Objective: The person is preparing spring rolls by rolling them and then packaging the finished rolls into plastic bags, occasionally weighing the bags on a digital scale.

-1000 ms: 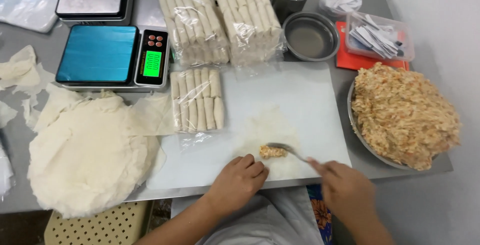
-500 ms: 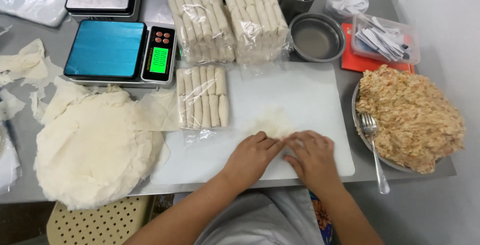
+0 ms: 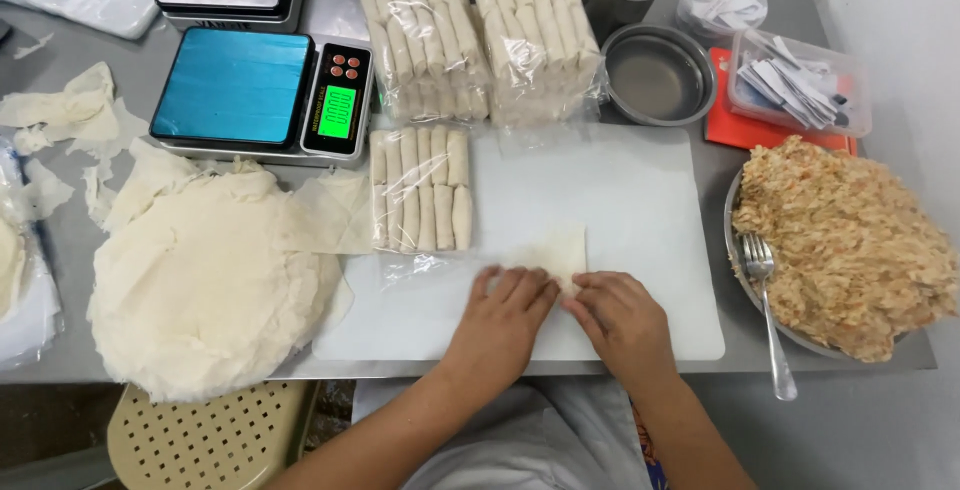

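Rolling: our left hand [image 3: 505, 312] and right hand [image 3: 617, 320] press flat on wrapper [image 3: 556, 252], half-rolled on cutting board [image 3: 600, 220]; many wrappers [image 3: 205, 285] left.

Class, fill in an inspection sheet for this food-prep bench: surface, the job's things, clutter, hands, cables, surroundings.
Surface: grey metal table with a white cutting mat.
Job's things: thin wrapper under both hands; wrapper stack; tray of shredded filling; fork on the tray's rim.
Clutter: bagged rolls, loose rolls, digital scale, metal bowl, torn wrapper scraps.
Hands: left hand and right hand pressed on the wrapper.
Cables: nothing seen.
Surroundings: perforated plastic stool beneath.
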